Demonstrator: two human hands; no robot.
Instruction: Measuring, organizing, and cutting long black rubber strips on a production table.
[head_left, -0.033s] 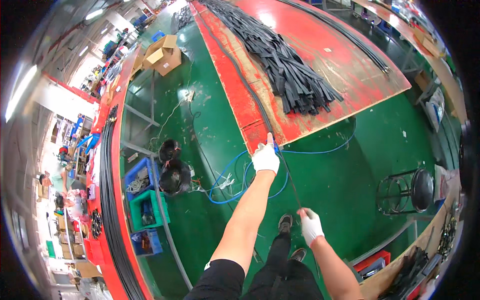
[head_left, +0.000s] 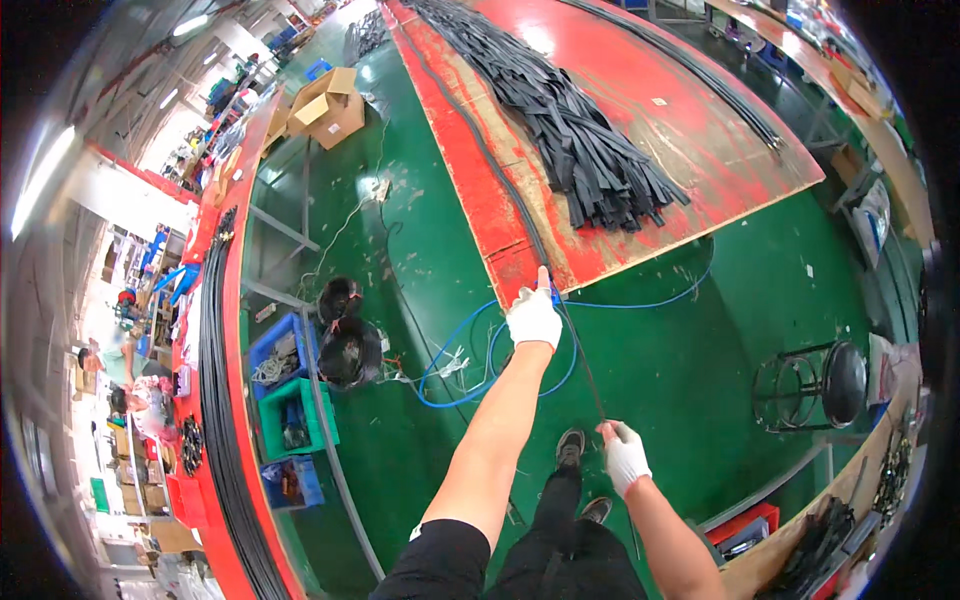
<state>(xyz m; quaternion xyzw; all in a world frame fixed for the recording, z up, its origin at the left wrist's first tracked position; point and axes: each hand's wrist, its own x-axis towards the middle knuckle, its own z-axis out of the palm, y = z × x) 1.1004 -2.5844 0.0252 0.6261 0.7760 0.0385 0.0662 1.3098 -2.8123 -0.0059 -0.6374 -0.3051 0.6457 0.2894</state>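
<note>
My right white-gloved fabric hand (head_left: pixel 627 457) pinches a thin dark cord (head_left: pixel 590 376), best held taut; my left (head_left: pixel 533 318), whose grip I cannot tell, meets long black tubing (head_left: pixel 531 232).

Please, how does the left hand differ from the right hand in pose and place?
The left hand reaches far out, at the near end of the red table, while the right hand is closer to the body, above the green floor. The left hand has one finger or thumb stretched forward; the right hand is closed on a thin dark strand. Both wear white gloves.
</note>
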